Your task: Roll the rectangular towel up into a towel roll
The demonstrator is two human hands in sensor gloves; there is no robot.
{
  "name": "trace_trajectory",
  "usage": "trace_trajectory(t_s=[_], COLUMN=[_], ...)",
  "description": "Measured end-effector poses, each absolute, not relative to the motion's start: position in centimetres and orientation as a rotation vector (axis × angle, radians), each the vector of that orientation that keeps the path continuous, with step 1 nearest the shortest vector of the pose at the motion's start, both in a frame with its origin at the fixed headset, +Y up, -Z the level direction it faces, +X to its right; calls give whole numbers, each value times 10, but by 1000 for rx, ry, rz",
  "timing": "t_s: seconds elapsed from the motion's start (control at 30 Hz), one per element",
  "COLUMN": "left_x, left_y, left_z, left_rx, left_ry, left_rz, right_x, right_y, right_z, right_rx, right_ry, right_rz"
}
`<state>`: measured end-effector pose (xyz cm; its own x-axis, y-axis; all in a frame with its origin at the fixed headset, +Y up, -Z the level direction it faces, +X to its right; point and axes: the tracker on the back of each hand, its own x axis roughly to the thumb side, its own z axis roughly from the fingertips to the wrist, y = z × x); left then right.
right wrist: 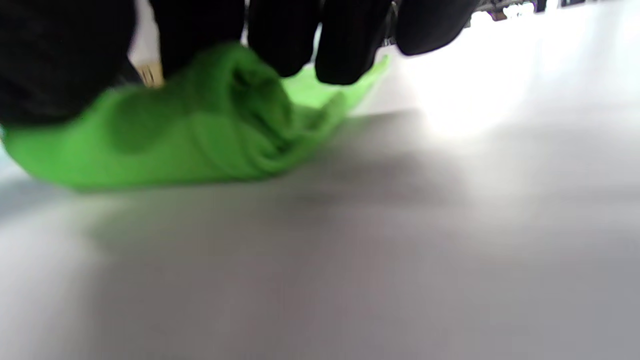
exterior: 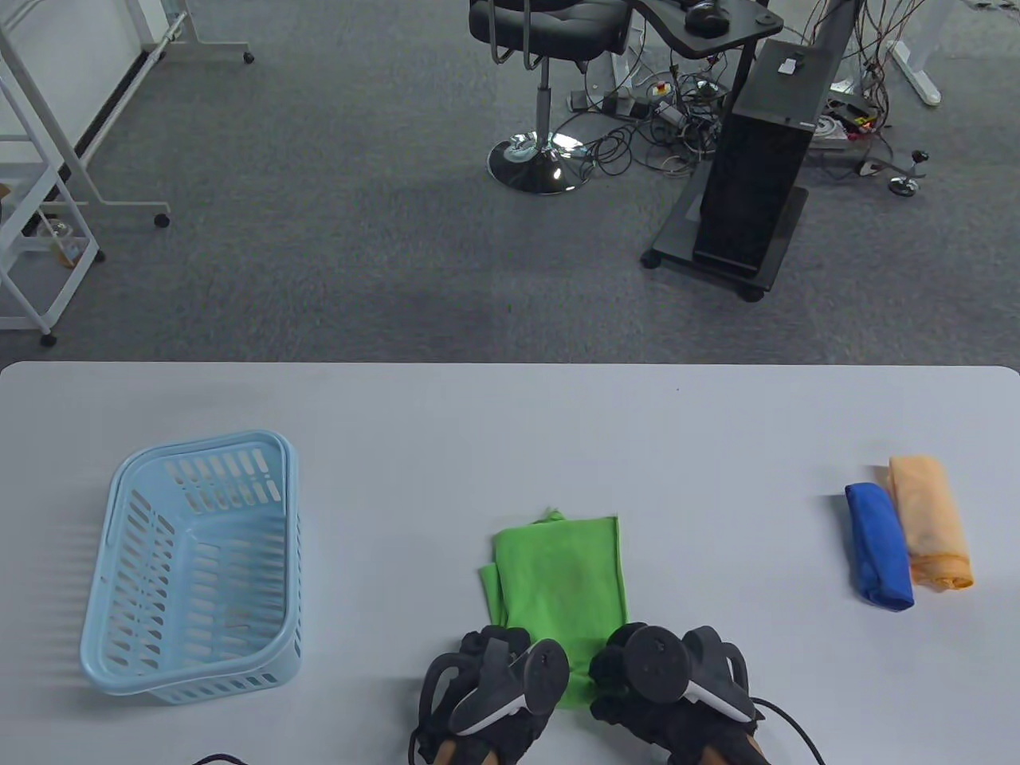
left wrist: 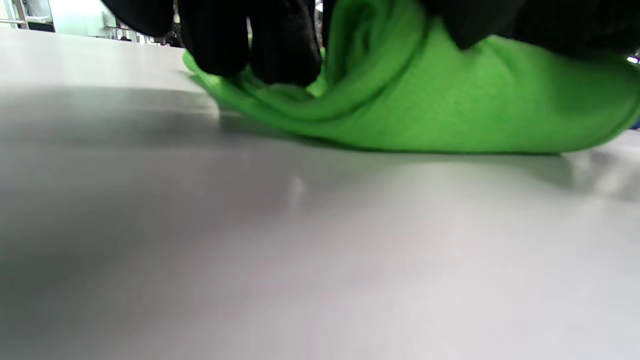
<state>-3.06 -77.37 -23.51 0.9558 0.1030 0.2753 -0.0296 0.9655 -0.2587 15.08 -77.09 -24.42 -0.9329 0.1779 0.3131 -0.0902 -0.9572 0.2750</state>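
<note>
A green towel point(exterior: 562, 578) lies folded into a strip on the white table point(exterior: 510, 430), its near end rolled up under both hands. My left hand point(exterior: 494, 677) grips the left end of the roll, and its fingers point(left wrist: 250, 45) curl over the green towel point(left wrist: 425, 95). My right hand point(exterior: 669, 673) grips the right end, and its fingers point(right wrist: 320, 40) press on the rolled green towel point(right wrist: 200, 135). The far part of the towel lies flat on the table.
A light blue plastic basket point(exterior: 195, 570) stands at the left. A rolled blue towel point(exterior: 878, 546) and a rolled orange towel point(exterior: 928, 522) lie side by side at the right. The table's far edge point(exterior: 510, 365) borders grey carpet.
</note>
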Motion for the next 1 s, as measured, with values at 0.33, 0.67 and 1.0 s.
trace_trajectory(t_s=[0.33,0.67,1.0], left_x=[-24,-21,-26], left_y=[-769,-777,-776], left_z=[-229,-230,-232], left_rx=[-211,-252,-265], left_ry=[-330,-337,-320], left_rz=[2,-72,-30], right_x=[146,150,151], right_y=[-772,-770,-757], right_z=[-247,-248,-242], right_rx=[409,431,478], right_ry=[336,341,159], right_rz=[2957,2929,2891])
